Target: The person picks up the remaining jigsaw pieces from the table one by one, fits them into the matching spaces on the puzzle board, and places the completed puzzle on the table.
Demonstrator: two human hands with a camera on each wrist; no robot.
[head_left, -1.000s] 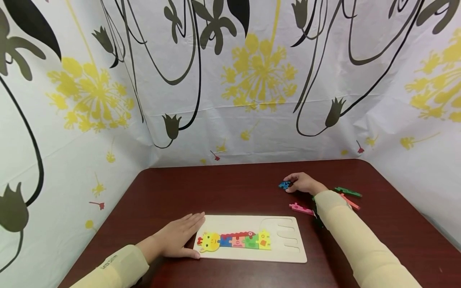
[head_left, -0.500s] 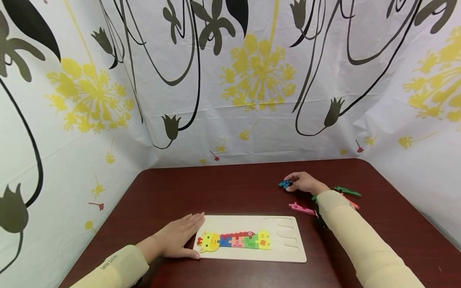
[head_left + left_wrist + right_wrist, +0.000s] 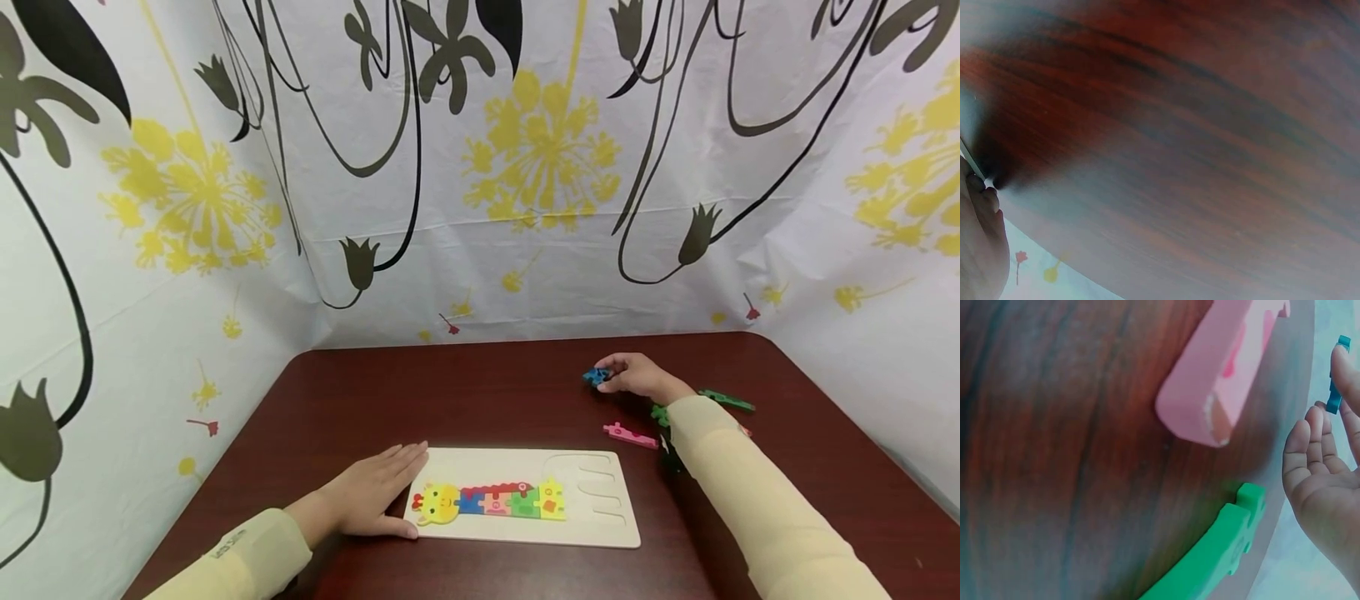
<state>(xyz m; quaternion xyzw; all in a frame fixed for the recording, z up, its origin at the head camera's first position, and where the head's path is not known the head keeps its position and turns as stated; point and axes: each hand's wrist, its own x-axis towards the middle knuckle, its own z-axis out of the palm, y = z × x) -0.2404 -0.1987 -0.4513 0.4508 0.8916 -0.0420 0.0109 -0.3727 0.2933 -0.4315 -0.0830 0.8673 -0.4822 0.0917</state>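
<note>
A pale wooden puzzle board (image 3: 517,537) lies on the table, with a yellow giraffe head (image 3: 437,504) and blue, pink, green and yellow body pieces plus a red strip set in it. Leg-shaped recesses (image 3: 600,492) show at its right end. My left hand (image 3: 371,493) rests flat on the board's left edge, fingers straight. Beyond the board, my right hand (image 3: 636,377) pinches a small blue puzzle piece (image 3: 596,377) between thumb and fingers. The same blue piece (image 3: 1334,403) appears in the right wrist view, partly behind the thumb.
Loose pieces lie by the right forearm: a pink one (image 3: 630,435), a long green one (image 3: 727,400), a smaller green one (image 3: 660,415) and an orange-red one mostly behind the sleeve. A patterned cloth (image 3: 450,167) hangs behind the dark red table (image 3: 420,392).
My right hand has risen slightly with the blue piece, moving a little away and to the right. The small green piece shows more beside the sleeve. My left hand has not moved.
</note>
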